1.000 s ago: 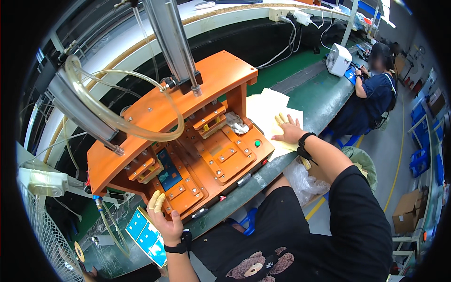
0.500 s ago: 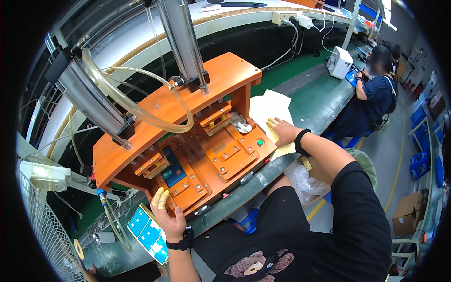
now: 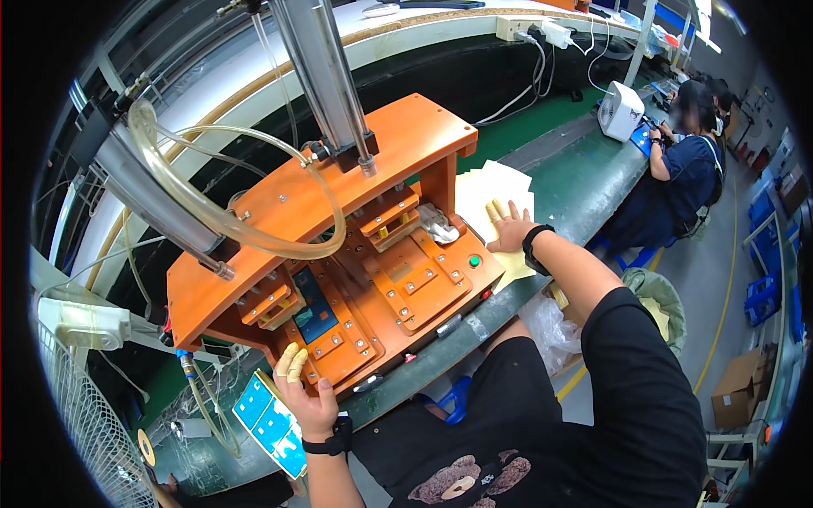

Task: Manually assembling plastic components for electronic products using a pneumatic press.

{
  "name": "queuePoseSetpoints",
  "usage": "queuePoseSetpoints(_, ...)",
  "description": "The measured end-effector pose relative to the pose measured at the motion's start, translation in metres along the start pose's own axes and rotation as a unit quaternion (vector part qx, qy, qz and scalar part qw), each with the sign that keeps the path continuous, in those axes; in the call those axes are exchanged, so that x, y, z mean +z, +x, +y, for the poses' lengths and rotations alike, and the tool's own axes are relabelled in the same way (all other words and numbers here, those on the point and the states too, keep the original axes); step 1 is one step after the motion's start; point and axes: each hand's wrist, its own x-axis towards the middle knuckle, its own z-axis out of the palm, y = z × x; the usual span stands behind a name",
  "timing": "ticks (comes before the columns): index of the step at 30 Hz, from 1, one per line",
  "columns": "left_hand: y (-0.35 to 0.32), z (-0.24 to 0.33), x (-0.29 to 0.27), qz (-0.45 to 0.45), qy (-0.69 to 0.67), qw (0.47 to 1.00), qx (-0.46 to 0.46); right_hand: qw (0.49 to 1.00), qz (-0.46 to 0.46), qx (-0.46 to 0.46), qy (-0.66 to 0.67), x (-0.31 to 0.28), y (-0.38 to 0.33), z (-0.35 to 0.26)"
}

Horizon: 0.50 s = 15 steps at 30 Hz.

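Note:
My left hand [image 3: 306, 401] is open beside the left front corner of an orange press [image 3: 326, 222], its thumb apart from fingers wearing pale yellow finger covers. Whether it touches the press I cannot tell. On the press's left bed lies a dark blue flat panel [image 3: 319, 318], partly under the upper block. Fingers spread, my right hand [image 3: 511, 232] lies over pale yellow sheets [image 3: 498, 188] at the press's right side. A bright blue-and-white sheet of panels [image 3: 269, 423] rests on the bench just left of my left hand.
Metal cylinders [image 3: 318, 76] and a clear hose [image 3: 229, 229] rise over the press. A green button [image 3: 474, 262] and a crumpled white cloth [image 3: 438, 225] sit at its right. A wire guard [image 3: 89, 423] stands at left. A co-worker [image 3: 677, 169] sits farther along the bench.
The view has shifted slightly. My right hand has turned a little, its fingers now pointing farther up over the sheets. My left hand stays by the press corner.

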Motion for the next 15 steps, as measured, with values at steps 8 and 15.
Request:
queuePoseSetpoints(8,0.001,0.001,0.002,0.002,-0.005,1.000,0.003,0.999,-0.001,0.037,0.022,0.006,-0.019,0.018)
queuePoseSetpoints(15,-0.001,0.000,-0.001,0.010,-0.013,1.000,0.005,0.999,-0.052,0.014,-0.002,-0.007,-0.050,-0.005)
